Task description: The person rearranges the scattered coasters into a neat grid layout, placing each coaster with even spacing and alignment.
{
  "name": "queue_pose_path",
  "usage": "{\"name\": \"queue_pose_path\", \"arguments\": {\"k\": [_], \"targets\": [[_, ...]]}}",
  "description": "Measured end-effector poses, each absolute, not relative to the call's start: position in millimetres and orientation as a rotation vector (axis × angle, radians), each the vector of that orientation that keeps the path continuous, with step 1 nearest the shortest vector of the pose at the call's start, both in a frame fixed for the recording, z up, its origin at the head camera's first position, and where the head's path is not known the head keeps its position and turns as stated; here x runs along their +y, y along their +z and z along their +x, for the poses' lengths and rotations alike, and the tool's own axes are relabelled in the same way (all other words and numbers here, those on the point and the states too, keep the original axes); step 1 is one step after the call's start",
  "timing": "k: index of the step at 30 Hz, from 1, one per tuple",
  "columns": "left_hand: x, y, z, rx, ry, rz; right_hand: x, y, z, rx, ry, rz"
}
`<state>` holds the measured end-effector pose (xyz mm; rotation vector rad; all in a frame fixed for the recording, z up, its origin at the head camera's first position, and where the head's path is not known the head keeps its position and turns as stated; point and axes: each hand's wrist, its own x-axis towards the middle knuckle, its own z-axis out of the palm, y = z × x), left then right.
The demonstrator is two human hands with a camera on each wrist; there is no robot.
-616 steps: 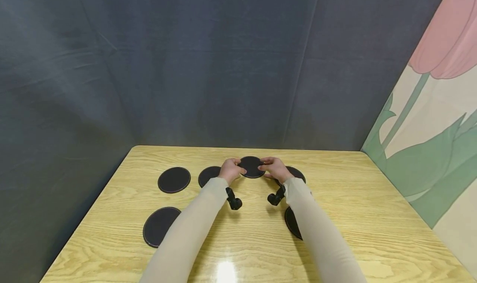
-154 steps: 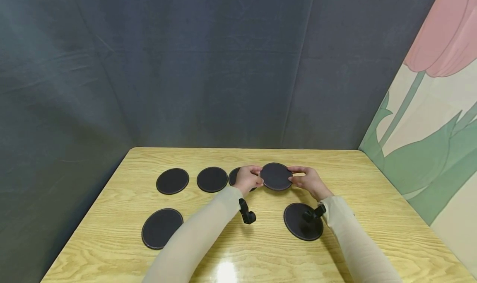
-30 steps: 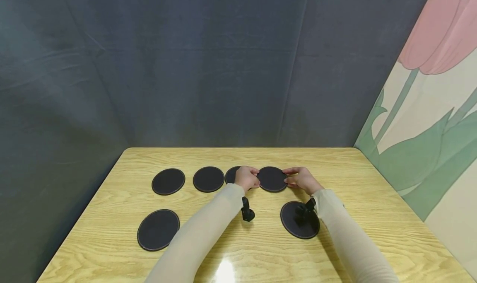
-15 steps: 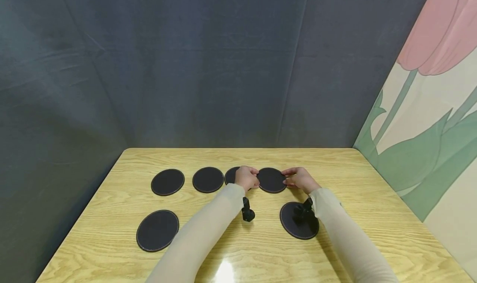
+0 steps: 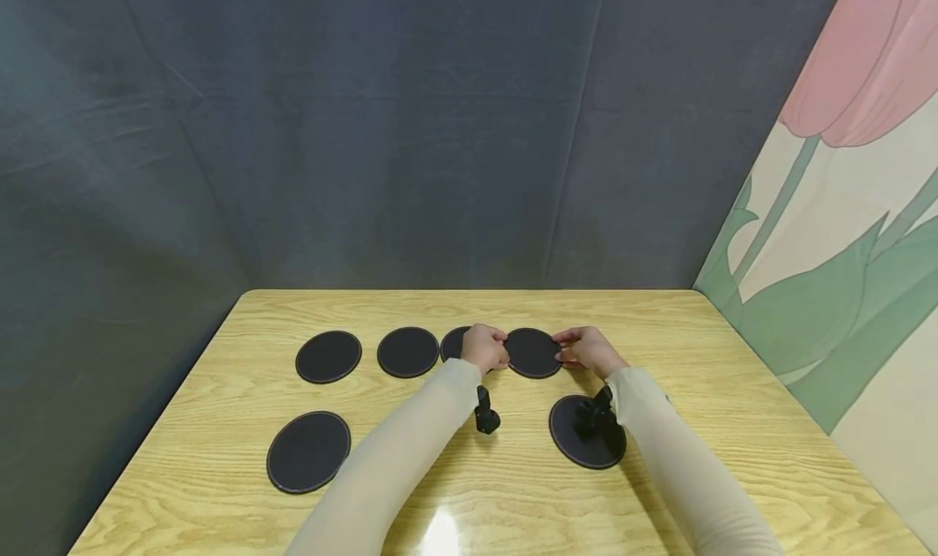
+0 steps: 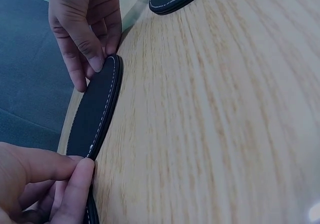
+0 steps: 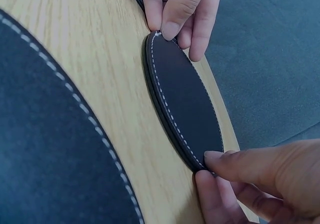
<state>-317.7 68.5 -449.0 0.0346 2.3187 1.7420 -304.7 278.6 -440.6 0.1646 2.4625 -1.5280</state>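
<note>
A round black coaster with pale stitching round its rim lies fourth from the left in the back row. My left hand pinches its left edge between thumb and fingers. At the opposite edge, my right hand holds it with the thumb on top. Both wrist views show the coaster's edge as a double layer, low over the wood. Close on the left is a third coaster, partly covered by my left hand. Beneath my right wrist lies a larger black disc.
Further left in the row are two more black coasters, one inner and one outer. A larger disc lies at the front left of the wooden table. A dark curtain hangs behind, with a flower-painted wall to the right.
Twenty seconds ago both hands held the third coaster; they have since moved right to the fourth. Five seconds ago it was raised and tilted; now it lies flat. The last second shows almost no movement.
</note>
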Motion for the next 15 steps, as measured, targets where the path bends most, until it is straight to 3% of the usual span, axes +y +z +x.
{"name": "queue_pose_path", "arguments": {"k": [15], "targets": [[67.4, -451.3, -320.8, 2.288, 1.745, 0.052, 281.6, -440.0, -305.3, 2.419, -1.535, 0.126]]}}
